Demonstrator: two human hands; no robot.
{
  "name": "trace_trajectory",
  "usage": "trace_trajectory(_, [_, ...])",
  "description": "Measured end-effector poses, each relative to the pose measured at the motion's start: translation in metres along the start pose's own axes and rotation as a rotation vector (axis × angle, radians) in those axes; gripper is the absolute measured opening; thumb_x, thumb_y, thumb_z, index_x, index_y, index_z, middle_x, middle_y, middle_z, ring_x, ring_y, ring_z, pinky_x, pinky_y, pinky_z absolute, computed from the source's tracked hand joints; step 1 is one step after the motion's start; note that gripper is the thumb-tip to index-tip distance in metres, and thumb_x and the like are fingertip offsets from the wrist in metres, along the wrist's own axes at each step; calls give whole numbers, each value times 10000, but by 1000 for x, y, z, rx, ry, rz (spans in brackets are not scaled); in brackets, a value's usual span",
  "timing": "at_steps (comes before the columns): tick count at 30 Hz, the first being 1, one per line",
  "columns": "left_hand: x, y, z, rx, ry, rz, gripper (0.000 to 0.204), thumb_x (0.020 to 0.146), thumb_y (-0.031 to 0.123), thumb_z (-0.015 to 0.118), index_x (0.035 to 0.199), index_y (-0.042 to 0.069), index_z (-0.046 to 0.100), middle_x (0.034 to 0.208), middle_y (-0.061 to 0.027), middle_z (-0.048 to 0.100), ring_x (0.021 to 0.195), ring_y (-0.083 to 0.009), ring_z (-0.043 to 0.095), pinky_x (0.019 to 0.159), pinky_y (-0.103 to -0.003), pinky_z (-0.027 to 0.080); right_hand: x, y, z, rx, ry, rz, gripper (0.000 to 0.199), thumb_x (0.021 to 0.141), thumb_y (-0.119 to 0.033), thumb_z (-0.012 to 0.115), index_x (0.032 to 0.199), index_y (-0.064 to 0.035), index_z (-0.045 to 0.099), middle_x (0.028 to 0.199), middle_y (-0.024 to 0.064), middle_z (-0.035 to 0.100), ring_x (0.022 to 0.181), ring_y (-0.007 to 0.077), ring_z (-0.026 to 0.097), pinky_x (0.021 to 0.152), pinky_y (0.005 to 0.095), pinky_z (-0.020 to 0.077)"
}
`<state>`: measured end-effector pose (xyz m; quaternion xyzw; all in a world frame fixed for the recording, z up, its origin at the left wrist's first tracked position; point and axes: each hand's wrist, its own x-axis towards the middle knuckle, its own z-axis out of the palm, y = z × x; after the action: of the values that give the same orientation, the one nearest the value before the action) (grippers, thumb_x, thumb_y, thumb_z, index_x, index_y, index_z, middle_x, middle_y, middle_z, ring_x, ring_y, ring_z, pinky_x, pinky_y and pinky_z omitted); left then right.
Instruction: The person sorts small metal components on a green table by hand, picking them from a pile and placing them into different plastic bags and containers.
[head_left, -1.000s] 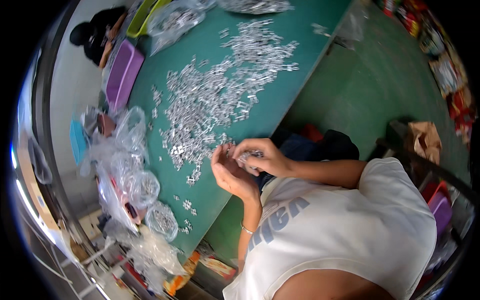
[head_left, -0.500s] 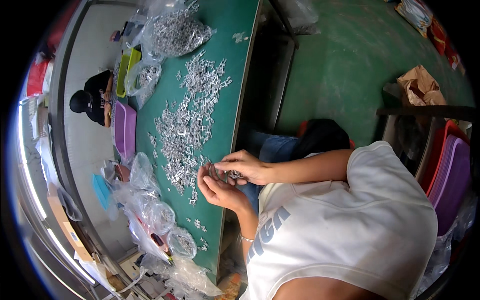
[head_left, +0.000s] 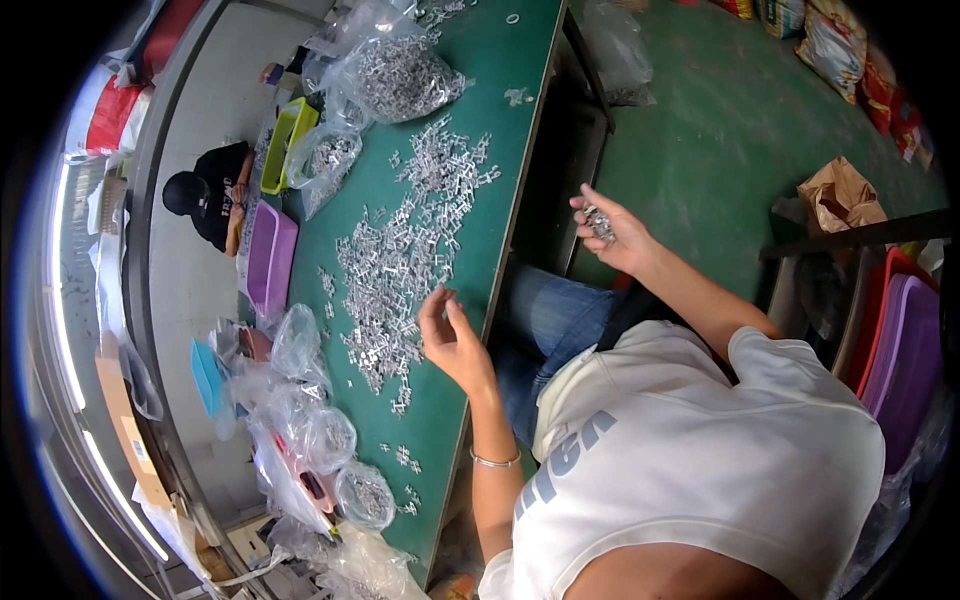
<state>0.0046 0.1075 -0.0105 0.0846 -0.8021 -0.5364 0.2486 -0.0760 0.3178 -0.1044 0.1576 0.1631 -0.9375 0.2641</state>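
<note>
My right hand [head_left: 620,240] is held out to the right of the table, above the floor. Its fingers curl round a cluster of small silver metal pieces [head_left: 598,222]. At the table's near edge my left hand [head_left: 455,340], with a bracelet at the wrist, has its fingers bent and thumb brought close to them; whatever is between the tips is too small to make out. Just past those fingertips spreads a loose pile of silver H-shaped metal pieces [head_left: 390,270] on the green table [head_left: 490,215].
Clear bags of metal pieces [head_left: 405,80] lie on the table's far end. Along the table's left side are a lime-green bin [head_left: 290,145], a purple bin [head_left: 270,260] and plastic bags [head_left: 325,440]. Another person [head_left: 215,190] works across the table. A brown paper bag [head_left: 842,195] is at right.
My hands were together at the table edge and are now apart. The right one has swung away to the right with the metal pieces; the left stays by the pile. The view has shifted slightly.
</note>
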Motion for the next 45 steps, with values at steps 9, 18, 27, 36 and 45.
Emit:
trace_trajectory(9, [20, 5, 48, 10, -396, 108, 113, 825, -51, 492, 901, -51, 576, 845, -116, 576, 746, -164, 566, 687, -245, 452, 34, -47, -25, 272, 26, -231, 309, 924, -324, 413, 1060, -62, 504, 972, 93, 552, 861, 210, 528, 718, 290, 445])
trace_trajectory(18, [66, 5, 158, 82, -883, 118, 146, 797, -38, 535, 939, -33, 572, 881, -148, 577, 779, -252, 593, 696, -292, 472, 70, -97, -69, 143, 228, -317, 362, 879, -330, 511, 1092, -37, 531, 1015, 96, 588, 816, 171, 559, 695, 245, 445])
trace_trajectory(27, [76, -36, 267, 144, -1097, -177, 167, 805, 16, 562, 969, -2, 586, 866, -138, 579, 732, -214, 599, 658, -294, 469, 48, -131, -103, 183, 425, -229, 356, 851, -404, 543, 944, -60, 557, 665, 5, 479, 455, 79, 368, 369, 191, 255])
trace_trajectory(36, [68, -229, 359, 593, -655, -564, 205, 730, 98, 609, 910, 0, 605, 933, -211, 565, 842, -333, 575, 732, -388, 463, -16, -124, -145, 119, 733, -181, 223, 842, -229, 545, 939, -33, 586, 668, 47, 534, 479, 116, 479, 352, 225, 305])
trace_trajectory(45, [113, -380, 366, 987, -503, -787, 198, 692, 93, 572, 838, -36, 605, 834, -187, 628, 800, -348, 605, 721, -406, 479, -19, -156, -185, 76, 1045, -144, 212, 855, -128, 528, 1019, -2, 574, 601, 38, 515, 425, 95, 438, 349, 225, 291])
